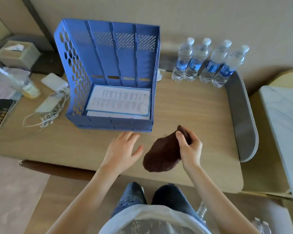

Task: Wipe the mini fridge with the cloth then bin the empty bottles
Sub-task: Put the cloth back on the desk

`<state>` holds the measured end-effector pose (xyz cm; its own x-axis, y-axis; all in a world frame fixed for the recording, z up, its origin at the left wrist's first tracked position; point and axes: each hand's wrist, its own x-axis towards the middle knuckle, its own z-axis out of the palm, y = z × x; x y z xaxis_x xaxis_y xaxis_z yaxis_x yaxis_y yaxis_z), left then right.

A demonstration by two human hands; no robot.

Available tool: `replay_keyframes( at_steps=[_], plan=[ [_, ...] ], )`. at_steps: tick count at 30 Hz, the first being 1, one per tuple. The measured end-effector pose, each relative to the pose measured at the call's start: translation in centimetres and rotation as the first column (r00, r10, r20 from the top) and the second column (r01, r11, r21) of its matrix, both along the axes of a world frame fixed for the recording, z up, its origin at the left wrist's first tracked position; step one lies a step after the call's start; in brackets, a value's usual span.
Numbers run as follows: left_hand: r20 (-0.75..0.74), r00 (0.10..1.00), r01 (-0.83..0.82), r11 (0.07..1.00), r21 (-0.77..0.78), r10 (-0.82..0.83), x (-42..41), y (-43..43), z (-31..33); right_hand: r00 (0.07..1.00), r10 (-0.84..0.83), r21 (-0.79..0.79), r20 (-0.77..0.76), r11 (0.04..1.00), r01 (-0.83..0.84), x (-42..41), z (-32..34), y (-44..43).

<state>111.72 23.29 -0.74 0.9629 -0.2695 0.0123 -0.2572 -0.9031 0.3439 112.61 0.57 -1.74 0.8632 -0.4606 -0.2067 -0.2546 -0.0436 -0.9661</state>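
Note:
My right hand (pixel 189 148) is closed on a dark brown cloth (pixel 162 154), which hangs bunched just above the wooden desk (pixel 193 107) near its front edge. My left hand (pixel 123 150) hovers flat and open just left of the cloth, fingers spread, in front of the blue file rack. Several clear water bottles (pixel 208 62) with blue labels and white caps stand in a row at the back right of the desk. Crumpled clear bottles (pixel 201 211) lie on the floor by my right leg. No mini fridge is in view.
A blue plastic file rack (pixel 108 75) holding papers stands mid-desk. Left of it lie a white charger with cables (pixel 52 102), a plastic cup (pixel 29 88), a tissue box (pixel 17 54) and a dark device (pixel 0 114). A grey padded end (pixel 243 119) bounds the desk's right side; a white marble-topped surface (pixel 284 125) stands beyond.

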Motion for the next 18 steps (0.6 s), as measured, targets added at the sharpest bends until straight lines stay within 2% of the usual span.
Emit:
replay_keyframes(
  at_steps=[4, 6, 10, 13, 15, 18],
  plan=[
    [-0.089, 0.996, -0.014, 1.000, 0.015, 0.015, 0.2, -1.0, -2.7, 0.989, 0.054, -0.185, -0.140, 0.980, -0.079, 0.4, -4.2, -1.3],
    [-0.124, 0.992, -0.004, 1.000, 0.026, 0.007, -0.1, -1.9, -3.4, 0.984, 0.045, -0.208, -0.174, 0.975, -0.081, 0.4, -5.0, -2.2],
    [-0.165, 0.986, -0.010, 1.000, 0.021, 0.014, -0.6, -3.7, -3.9, 0.973, 0.131, -0.204, -0.192, 0.964, -0.170, 0.3, -4.9, -3.5],
    [-0.266, 0.963, -0.045, 0.999, 0.003, 0.044, -0.6, -5.2, -4.4, 0.938, 0.251, -0.198, -0.238, 0.933, -0.300, -0.1, -4.7, -4.6],
    [-0.354, 0.930, -0.106, 0.994, -0.009, 0.095, -0.5, -6.2, -4.9, 0.900, 0.342, -0.207, -0.270, 0.892, -0.401, -0.5, -4.6, -5.9],
    [-0.453, 0.882, -0.154, 0.988, -0.024, 0.126, -0.3, -8.1, -6.0, 0.817, 0.491, -0.122, -0.302, 0.830, -0.544, -1.7, -4.6, -7.7]
  ],
)
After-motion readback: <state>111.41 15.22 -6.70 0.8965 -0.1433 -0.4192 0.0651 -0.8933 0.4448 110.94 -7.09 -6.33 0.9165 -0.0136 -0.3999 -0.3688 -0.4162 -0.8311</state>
